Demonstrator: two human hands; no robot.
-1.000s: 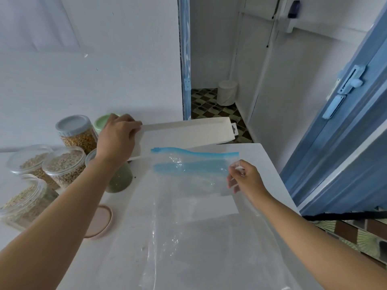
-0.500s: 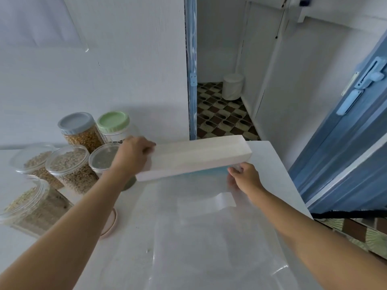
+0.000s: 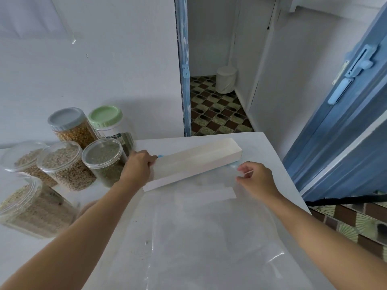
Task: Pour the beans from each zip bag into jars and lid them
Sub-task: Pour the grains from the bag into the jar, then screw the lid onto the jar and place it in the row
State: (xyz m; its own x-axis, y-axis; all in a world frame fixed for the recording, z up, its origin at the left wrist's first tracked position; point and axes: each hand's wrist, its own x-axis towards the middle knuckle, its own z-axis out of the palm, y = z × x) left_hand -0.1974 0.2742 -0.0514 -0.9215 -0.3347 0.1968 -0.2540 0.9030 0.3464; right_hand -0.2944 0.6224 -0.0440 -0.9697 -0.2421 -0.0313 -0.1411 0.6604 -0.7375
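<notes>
The zip bag [image 3: 199, 237] lies flat and empty on the white table [image 3: 270, 155], and it covers the middle and the 6 o'clock part of the table. It is of clear plastic, with a white label strip [image 3: 209, 195] in its far part. Its blue zip edge [image 3: 233, 164] is turned to 12 o'clock. A long white box [image 3: 194, 164] lies across this edge, slanting from 9 o'clock toward 2 o'clock, so only small bits of blue show at the two ends of the box.

The left hand [image 3: 138, 166] grips the 9 o'clock end of the box, with the fingers [image 3: 149, 162] curled close together round it. The right hand [image 3: 258, 182] is over the 3 o'clock side of the bag, near the other end of the box but apart from it. Its fingers are loosely curled, the thumb near the forefinger. I cannot tell if they pinch the edge of the bag or hold nothing.

At 9 to 10 o'clock from the bag stand the jars, close together. At the back are a jar with a grey lid [image 3: 71, 130], full of yellow-brown beans, and a jar with a green lid [image 3: 109, 124]. In front of them a jar of dark green beans [image 3: 102, 160] stands just beside the left hand. Farther toward 9 o'clock are two jars of pale beans [image 3: 60, 164], and a larger jar [image 3: 31, 206] at 8 o'clock. I cannot tell if these carry clear lids.

Beyond the table at 12 o'clock an open doorway shows a patterned tile floor [image 3: 215, 109] and a white bin [image 3: 226, 79]. At 2 o'clock is a blue door [image 3: 335, 132].
</notes>
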